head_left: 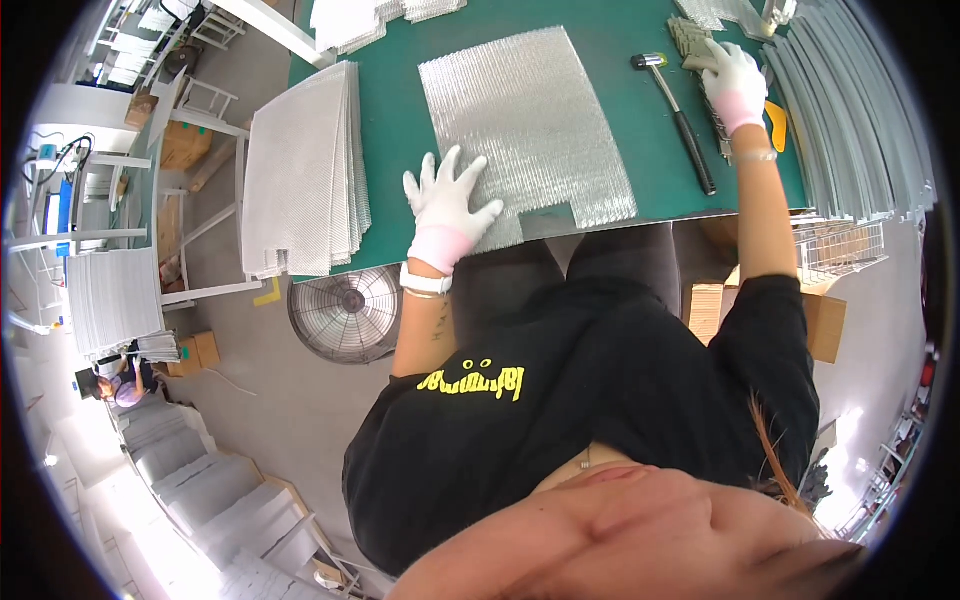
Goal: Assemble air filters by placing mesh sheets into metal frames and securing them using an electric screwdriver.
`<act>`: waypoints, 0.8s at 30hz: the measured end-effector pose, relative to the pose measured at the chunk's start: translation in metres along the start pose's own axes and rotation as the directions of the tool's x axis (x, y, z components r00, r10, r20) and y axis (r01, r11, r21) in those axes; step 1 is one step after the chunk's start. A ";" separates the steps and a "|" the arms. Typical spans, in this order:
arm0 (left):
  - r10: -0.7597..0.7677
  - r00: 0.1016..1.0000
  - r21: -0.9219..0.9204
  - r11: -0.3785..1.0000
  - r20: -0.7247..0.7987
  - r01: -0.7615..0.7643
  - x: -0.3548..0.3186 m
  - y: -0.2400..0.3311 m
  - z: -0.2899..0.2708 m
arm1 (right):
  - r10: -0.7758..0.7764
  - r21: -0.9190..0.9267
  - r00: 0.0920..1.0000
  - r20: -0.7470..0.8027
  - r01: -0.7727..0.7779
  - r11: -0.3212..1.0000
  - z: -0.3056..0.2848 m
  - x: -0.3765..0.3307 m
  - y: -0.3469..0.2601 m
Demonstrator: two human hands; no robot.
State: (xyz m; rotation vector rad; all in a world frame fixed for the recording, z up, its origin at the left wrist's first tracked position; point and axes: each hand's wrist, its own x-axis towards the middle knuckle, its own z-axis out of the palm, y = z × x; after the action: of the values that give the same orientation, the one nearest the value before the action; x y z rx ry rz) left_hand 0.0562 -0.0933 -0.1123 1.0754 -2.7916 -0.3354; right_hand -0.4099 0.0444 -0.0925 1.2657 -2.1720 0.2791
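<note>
A silvery ribbed sheet (525,110) with a notch in its near edge lies flat on the green-topped table (395,130). My left hand (447,205), in a white glove with a pink cuff, rests on its near left corner with fingers spread. At the table's far right, my gloved right hand (735,85) is closed at a pile of small grey-green strips (690,45), fingers bent over the pieces. The fingertips are partly hidden there. A hammer (685,125) with a black handle lies just left of this hand, and a yellow-orange tool (776,125) is on its right.
To the left lies a stack of notched mesh sheets (305,170). Long grey strips (850,120) are piled at the right edge. More silvery sheets (350,20) lie at the far side. A round floor fan (350,305) stands below the table's left front; a wire basket (845,248) is at right.
</note>
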 end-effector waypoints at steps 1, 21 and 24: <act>0.018 1.000 -0.018 1.000 0.007 -0.017 -0.004 0.005 -0.002 | -0.125 0.076 0.987 -0.100 0.133 0.988 0.019 0.003 0.023; -0.290 0.826 -0.772 -0.587 0.483 0.245 -0.092 0.073 0.075 | -0.495 0.283 0.421 0.760 -0.900 -0.331 -0.099 -0.230 -0.215; -0.341 0.815 -0.815 -0.524 0.468 0.248 -0.093 0.072 0.083 | -0.515 0.088 0.446 0.732 -0.812 -0.578 -0.082 -0.240 -0.228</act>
State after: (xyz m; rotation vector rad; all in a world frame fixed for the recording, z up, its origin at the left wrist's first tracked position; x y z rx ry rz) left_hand 0.0622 0.0346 -0.1781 1.0613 -0.6579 -2.1631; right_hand -0.0979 0.1354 -0.1959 0.7647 -2.4334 3.9110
